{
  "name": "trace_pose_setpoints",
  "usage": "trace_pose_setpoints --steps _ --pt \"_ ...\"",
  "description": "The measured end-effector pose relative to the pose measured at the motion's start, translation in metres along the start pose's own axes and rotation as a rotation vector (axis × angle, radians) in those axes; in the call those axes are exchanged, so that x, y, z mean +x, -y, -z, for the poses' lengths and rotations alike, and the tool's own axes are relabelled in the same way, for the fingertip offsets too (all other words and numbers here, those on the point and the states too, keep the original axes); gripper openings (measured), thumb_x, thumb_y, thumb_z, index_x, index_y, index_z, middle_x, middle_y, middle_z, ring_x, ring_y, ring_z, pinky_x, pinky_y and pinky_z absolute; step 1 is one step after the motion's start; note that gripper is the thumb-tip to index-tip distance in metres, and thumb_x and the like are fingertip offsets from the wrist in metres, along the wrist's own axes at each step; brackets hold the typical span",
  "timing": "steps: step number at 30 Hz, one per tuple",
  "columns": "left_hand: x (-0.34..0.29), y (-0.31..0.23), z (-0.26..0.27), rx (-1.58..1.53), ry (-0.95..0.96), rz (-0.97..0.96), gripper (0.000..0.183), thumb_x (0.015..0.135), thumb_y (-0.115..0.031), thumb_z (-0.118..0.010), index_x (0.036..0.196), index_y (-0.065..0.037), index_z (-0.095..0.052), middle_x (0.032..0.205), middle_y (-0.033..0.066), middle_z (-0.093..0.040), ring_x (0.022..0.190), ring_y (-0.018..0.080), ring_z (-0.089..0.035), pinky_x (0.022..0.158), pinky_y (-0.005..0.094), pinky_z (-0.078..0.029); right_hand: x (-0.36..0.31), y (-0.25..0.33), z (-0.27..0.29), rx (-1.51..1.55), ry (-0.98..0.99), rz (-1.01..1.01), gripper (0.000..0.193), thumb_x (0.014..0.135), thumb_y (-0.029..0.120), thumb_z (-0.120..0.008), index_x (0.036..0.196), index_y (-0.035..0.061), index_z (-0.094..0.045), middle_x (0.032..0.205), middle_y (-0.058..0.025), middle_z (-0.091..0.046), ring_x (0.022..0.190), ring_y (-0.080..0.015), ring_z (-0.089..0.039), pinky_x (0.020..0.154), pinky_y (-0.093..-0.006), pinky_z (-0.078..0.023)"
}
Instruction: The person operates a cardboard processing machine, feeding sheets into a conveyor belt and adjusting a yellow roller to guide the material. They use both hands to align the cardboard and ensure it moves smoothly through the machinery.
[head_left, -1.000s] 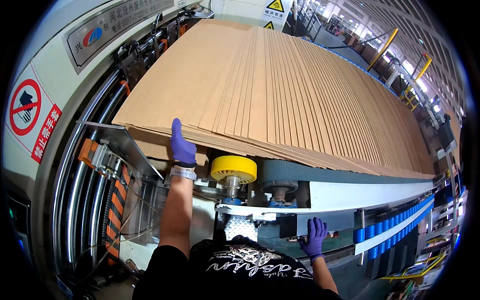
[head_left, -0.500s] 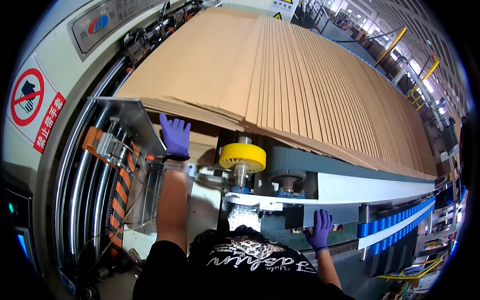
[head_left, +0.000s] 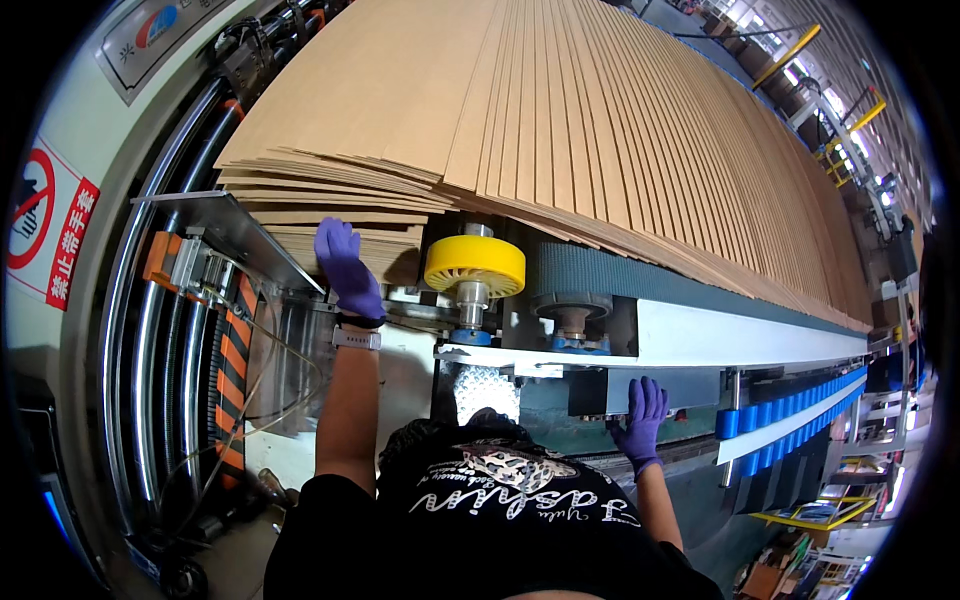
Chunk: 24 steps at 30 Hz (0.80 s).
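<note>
My left hand [head_left: 350, 270], in a purple glove, is open with its fingers stretched out, held against or just in front of the edges of a stack of brown cardboard sheets [head_left: 345, 240]. Whether the fingertips touch the sheets is hard to tell. Above, more sheets fan out in an overlapping row [head_left: 600, 130] across a belt. My right hand [head_left: 642, 425], gloved the same way, is open with fingers raised, close to a grey metal box [head_left: 648, 390] below the white side rail. It holds nothing.
A yellow wheel [head_left: 475, 265] and a dark ribbed belt [head_left: 600, 263] lie right of my left hand. Beside its left stand a metal plate [head_left: 235, 228], steel rollers [head_left: 150, 390] and an orange-black striped guard [head_left: 234, 390]. Blue rollers [head_left: 790, 425] line the right side.
The near-left sheets' edges show more layers, and more of the stack below them is visible. My left fingers have drawn closer together. The whole view has shifted slightly; my right hand stays open.
</note>
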<state>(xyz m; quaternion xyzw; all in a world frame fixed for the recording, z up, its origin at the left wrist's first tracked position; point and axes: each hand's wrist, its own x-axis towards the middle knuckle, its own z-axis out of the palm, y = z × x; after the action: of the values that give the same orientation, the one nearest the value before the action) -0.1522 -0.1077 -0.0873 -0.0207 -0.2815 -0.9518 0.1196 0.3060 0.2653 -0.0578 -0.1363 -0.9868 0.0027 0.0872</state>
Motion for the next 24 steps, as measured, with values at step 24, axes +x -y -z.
trace_pose_setpoints --steps 24 --pt "0.112 -0.004 -0.088 0.613 -0.443 -0.058 0.101 0.091 -0.056 -0.066 0.161 -0.008 -0.010 0.165 0.0164 -0.023 0.148 0.0282 -0.029 0.121 0.0403 -0.025 0.000 -0.003 -0.007 0.054 -0.063 -0.023 0.105 0.059 0.028 -0.084 0.152 0.0129 -0.037 0.154 -0.0166 -0.038 0.145 -0.0405 -0.029 0.120 -0.0630 -0.015"
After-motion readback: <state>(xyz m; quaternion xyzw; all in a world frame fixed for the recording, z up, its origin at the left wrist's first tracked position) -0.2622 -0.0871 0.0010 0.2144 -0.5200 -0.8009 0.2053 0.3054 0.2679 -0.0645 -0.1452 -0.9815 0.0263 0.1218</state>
